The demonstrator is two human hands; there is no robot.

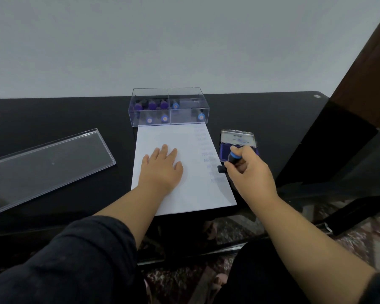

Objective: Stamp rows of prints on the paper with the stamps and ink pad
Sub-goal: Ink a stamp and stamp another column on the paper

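Left hand (161,166) flat on paper (185,194); right hand (249,170) grips stamp (232,157), base prob. at paper's rt edge.

A single head-worn wide-angle camera looks forward and down from above the near edge of the black table (53,110), close enough that both forearms fill the lower frame. It faces the plain wall (184,40) behind the table, with straight lines bowed at the frame's edges.
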